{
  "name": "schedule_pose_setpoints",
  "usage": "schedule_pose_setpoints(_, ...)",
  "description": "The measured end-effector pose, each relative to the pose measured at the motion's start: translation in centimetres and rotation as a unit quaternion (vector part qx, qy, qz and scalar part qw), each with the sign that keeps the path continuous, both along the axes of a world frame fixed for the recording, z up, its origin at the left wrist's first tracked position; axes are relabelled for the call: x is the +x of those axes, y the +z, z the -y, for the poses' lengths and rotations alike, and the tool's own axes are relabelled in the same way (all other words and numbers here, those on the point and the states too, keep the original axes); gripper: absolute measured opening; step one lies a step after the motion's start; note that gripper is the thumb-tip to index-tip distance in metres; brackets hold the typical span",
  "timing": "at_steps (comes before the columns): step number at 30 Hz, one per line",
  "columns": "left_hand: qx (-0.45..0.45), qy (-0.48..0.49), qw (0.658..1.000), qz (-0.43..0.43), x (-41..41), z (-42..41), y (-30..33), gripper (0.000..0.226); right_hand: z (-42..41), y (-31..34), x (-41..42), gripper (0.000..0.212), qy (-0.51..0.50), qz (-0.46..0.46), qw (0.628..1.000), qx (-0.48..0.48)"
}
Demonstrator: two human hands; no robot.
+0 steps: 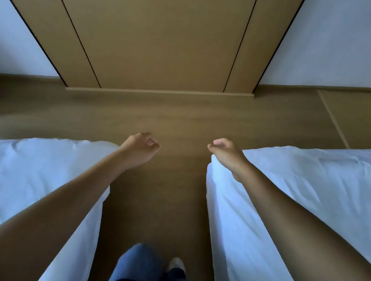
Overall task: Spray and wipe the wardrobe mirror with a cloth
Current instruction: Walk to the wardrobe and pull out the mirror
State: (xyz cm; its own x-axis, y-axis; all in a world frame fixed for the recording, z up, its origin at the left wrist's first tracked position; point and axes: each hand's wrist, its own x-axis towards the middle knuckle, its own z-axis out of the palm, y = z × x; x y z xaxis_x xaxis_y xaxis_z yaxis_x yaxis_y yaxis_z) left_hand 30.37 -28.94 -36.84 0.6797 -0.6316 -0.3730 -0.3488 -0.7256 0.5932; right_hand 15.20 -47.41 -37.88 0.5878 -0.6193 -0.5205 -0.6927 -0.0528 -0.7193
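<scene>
Both arms stretch forward over a narrow strip of wooden floor (156, 198) between two beds. My left hand (141, 149) hangs above the floor with its fingers curled in and nothing in it. My right hand (224, 154) is level with it, near the corner of the right bed, fingers also curled and holding nothing. No mirror, spray bottle or cloth shows in the head view. Ahead stands a tall wooden panel (153, 29) with dark vertical seams, possibly a wardrobe or door.
A bed with white bedding (18, 170) lies on the left and another white bed (313, 183) on the right. White walls (353, 40) flank the wooden panel. My legs in blue jeans (136, 270) and one foot are at the bottom of the view.
</scene>
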Motion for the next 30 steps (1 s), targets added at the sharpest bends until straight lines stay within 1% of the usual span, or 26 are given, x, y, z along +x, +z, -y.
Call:
schedule_pose_setpoints(5, -0.013, -0.017, 1.000, 0.004, 7.4, 8.1, -1.8, 0.025, 6.8, -1.0, 6.6, 0.036, -0.044, 0.010, 0.999, 0.003)
schedule_pose_setpoints(7, -0.017, -0.032, 0.999, -0.006, 11.0, 11.8, -2.6, 0.025, 9.6, -1.9, 9.7, 0.036, -0.063, 0.014, 0.998, -0.007)
schedule_pose_setpoints(10, -0.034, -0.046, 0.998, 0.005, 17.3, 17.8, -3.5, 0.020, 14.2, -2.9, 14.6, 0.040, -0.111, 0.023, 0.993, -0.013)
schedule_pose_setpoints(14, -0.025, -0.114, 0.993, 0.017, 24.3, 26.6, -3.2, 0.018, 20.8, -2.5, 20.7, 0.043, -0.167, 0.010, 0.986, -0.011)
schedule_pose_setpoints(17, -0.031, -0.154, 0.987, 0.020, 27.8, 33.6, -2.1, 0.022, 25.8, -2.3, 24.2, 0.042, -0.203, 0.028, 0.979, -0.005)
schedule_pose_setpoints(20, -0.035, -0.196, 0.980, 0.017, 29.0, 40.4, -1.4, 0.026, 30.6, -2.0, 25.1, 0.039, -0.247, 0.034, 0.968, 0.001)
schedule_pose_setpoints(24, -0.023, -0.249, 0.968, 0.008, 29.1, 49.5, -2.6, 0.027, 37.8, -3.0, 23.5, 0.040, -0.316, 0.013, 0.948, 0.022)
schedule_pose_setpoints(27, -0.009, -0.288, 0.958, -0.001, 28.6, 57.1, -3.6, 0.029, 44.7, -5.0, 22.5, 0.040, -0.334, -0.015, 0.942, 0.006)
schedule_pose_setpoints(30, -0.016, -0.325, 0.945, -0.007, 27.0, 66.1, -3.9, 0.029, 52.8, -6.2, 21.0, 0.042, -0.356, -0.026, 0.934, -0.008)
